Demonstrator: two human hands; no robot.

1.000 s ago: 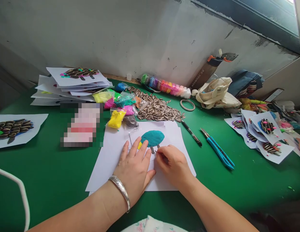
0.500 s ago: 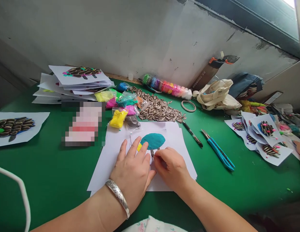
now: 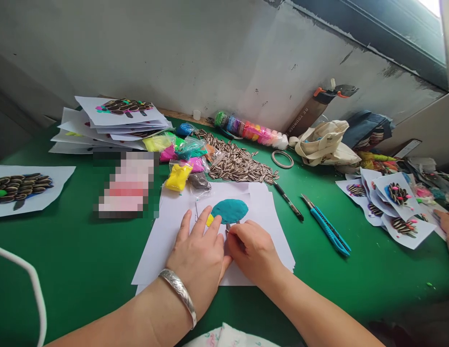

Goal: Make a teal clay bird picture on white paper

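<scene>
A teal clay oval (image 3: pixel 230 212) lies pressed on white paper (image 3: pixel 260 195), with a yellow clay piece (image 3: pixel 210 220) at its left end and short grey clay strips (image 3: pixel 228 226) below it. My left hand (image 3: pixel 197 253) rests flat on the paper, fingers spread, its fingertips beside and partly over the yellow piece. Close to the strip under the oval, my right hand (image 3: pixel 255 250) is closed in a pinch. What sits between its fingertips is mostly hidden and too small to name.
Behind the paper are bagged clay (image 3: pixel 178 176) and a heap of sunflower seeds (image 3: pixel 238 161). A pen (image 3: pixel 288 201) and a blue utility knife (image 3: pixel 327 226) lie to the right. Finished seed pictures (image 3: pixel 125 113) are stacked at back left. Another person's hand (image 3: pixel 446 224) shows far right.
My right fingertips have shifted slightly by the grey strip, and the dark piece at them shows less now. My left hand stays spread on the paper.
</scene>
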